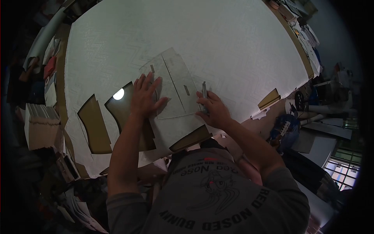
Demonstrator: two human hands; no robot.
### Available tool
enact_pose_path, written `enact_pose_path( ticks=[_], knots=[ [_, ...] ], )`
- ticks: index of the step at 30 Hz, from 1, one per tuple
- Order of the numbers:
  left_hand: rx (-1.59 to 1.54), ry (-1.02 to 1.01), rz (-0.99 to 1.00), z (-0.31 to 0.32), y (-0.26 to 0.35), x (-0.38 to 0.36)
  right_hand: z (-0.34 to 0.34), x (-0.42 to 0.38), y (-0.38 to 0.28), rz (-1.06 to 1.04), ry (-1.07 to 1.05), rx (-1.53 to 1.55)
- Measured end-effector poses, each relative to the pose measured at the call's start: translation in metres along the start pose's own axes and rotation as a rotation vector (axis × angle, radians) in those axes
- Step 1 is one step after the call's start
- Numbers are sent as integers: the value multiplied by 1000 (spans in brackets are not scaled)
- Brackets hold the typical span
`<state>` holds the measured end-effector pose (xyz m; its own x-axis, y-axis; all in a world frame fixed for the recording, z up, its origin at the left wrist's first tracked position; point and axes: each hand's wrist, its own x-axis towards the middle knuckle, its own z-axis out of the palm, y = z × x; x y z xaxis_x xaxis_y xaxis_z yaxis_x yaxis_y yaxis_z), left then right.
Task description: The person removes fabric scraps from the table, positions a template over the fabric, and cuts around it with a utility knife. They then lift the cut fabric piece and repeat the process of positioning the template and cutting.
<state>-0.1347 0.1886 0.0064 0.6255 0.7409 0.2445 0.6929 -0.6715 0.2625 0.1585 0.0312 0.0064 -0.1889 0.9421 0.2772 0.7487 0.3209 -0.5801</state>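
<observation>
My left hand (pixel 146 97) lies flat with its fingers spread, pressing on the left edge of a clear plastic template (pixel 169 82). The template has a dark lengthwise line and small slots. It rests on a large pale sheet (pixel 187 31) with a zigzag texture. My right hand (pixel 214 109) is closed around a slim metal utility knife (pixel 204 90), held upright beside the template's right edge. The knife's lower end is hidden by my fingers.
Curved cut-outs (pixel 94 124) along the sheet's near edge show the brown board beneath. A bright round light spot falls near one. A stack of paper or card (pixel 43 126) stands at left. Papers (pixel 307 35) line the right edge. A blue bundle (pixel 286 128) sits at right.
</observation>
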Motion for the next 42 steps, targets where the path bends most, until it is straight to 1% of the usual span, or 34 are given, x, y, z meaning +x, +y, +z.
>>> enact_pose_path(
  ticks=[35,42],
  knots=[
    [-13,38,20,2,-4,-1,1,-1,3,-2,15,42],
    [-22,35,27,0,-3,-1,2,-1,5,-30,37,47]
  ],
)
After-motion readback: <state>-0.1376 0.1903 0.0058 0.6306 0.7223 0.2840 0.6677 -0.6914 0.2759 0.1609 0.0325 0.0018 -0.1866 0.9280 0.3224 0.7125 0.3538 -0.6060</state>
